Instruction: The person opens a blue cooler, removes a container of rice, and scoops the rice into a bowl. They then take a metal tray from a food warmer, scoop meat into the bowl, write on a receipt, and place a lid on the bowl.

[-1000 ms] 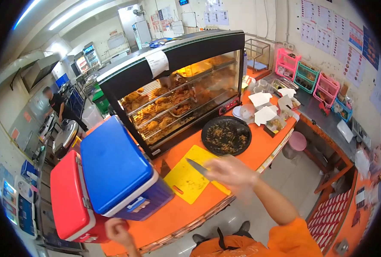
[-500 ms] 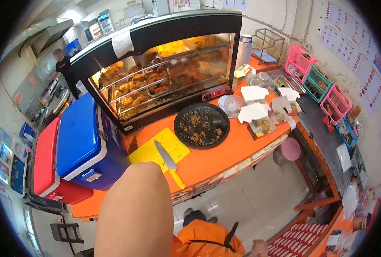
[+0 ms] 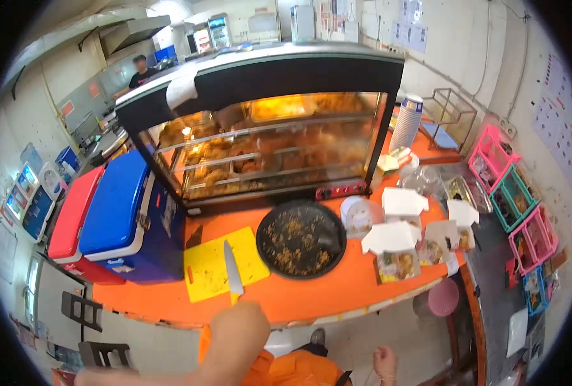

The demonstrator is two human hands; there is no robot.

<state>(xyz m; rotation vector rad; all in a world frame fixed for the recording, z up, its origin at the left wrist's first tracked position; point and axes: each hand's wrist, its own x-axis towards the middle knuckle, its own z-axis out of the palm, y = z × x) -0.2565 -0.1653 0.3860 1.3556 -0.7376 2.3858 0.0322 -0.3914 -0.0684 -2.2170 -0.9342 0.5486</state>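
My left hand (image 3: 242, 329) reaches in from the lower left, its back to the camera, closed around the yellow handle of the kitchen knife (image 3: 232, 267). Blurring and the hand's own back hide its fingers. The blade lies on a yellow cutting board (image 3: 199, 276) dotted with crumbs. Beside the board is a round black tray (image 3: 276, 267) scattered with brown crumbs. Low at the right, away from the counter, my right hand (image 3: 385, 363) hangs with its fingers loosely curled; nothing shows in it.
A lit food warmer (image 3: 260, 77) holding fried food stands behind the board. Blue (image 3: 115, 212) and red (image 3: 73, 212) cooler boxes are at the left. Open white food boxes (image 3: 392, 238) line the orange counter's (image 3: 286, 302) right end. One person (image 3: 141, 74) stands far back.
My left forearm has drawn back and down, and its hand is now at the knife handle. The view has tilted up and shifted. The knife keeps its place on the board.
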